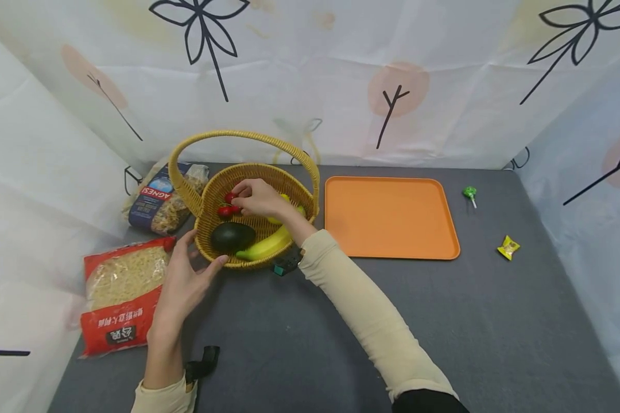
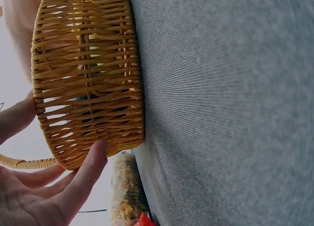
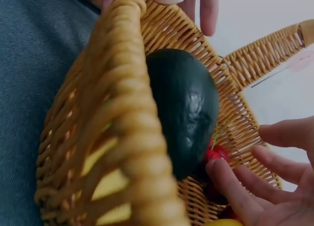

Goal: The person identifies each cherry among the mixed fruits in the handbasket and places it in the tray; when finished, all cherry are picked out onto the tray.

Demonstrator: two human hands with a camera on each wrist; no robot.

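A wicker basket [image 1: 284, 175] with a tall handle stands left of centre. My left hand [image 1: 185, 284] holds its near left side, thumb at the rim and fingers against the outer wall [image 2: 91, 83]. Inside the basket, my right hand [image 1: 260, 199] reaches to red cherries [image 1: 224, 211] with green stems. In the right wrist view its thumb touches a cherry [image 3: 218, 152], while the other fingers are spread. A dark green avocado [image 3: 184, 108] lies beside the cherries. A banana [image 1: 266, 246] lies along the near right side; a yellow fruit [image 1: 285, 198] is partly hidden by the right hand.
Left of the basket lie a blue-labelled pasta bag [image 1: 160, 198] and a red pasta bag [image 1: 126, 295]. An orange tray [image 1: 392, 218] is to the right. Beyond it are a green-wrapped lollipop [image 1: 469, 193] and a yellow-wrapped candy [image 1: 508, 247]. White patterned cloth [image 1: 310, 86] borders the grey table.
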